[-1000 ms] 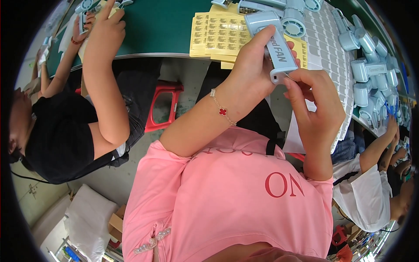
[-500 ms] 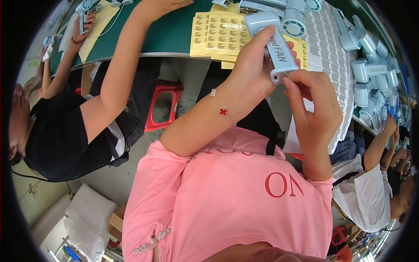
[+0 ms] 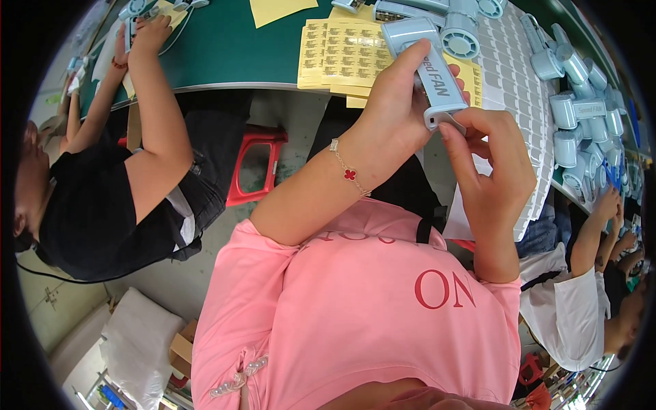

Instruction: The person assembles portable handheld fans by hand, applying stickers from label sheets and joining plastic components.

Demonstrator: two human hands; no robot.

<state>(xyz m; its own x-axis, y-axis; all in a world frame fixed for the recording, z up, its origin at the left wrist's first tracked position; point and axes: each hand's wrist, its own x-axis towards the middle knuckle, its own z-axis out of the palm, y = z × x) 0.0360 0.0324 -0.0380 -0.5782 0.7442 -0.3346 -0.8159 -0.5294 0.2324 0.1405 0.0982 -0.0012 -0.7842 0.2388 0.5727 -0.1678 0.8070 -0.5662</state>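
A light-blue handheld fan [image 3: 437, 85] lies in my left hand [image 3: 400, 106], which is wrapped round its handle with the thumb on top. The handle's end points toward me. At that end my right hand [image 3: 497, 154] pinches a small, thin grey label [image 3: 450, 121] between thumb and forefinger. The label is slightly curved and close against the end face; how much of it sticks there I cannot tell. Below the fan is a stack of yellow printed label sheets [image 3: 352, 55]. A large sheet of grey-white labels [image 3: 509, 68] lies to the right of my hands.
More blue fans stand on the green table [image 3: 225, 55], one close behind mine [image 3: 460, 42], with a heap [image 3: 581, 130] at the right. At the left a co-worker in black [image 3: 89, 212] handles a fan part. A red stool [image 3: 256, 164] stands below the table's edge.
The grey label has turned so that its face shows at the handle's end. My left hand and the fan stay put. The left co-worker's arm has moved left, uncovering a yellow sheet.
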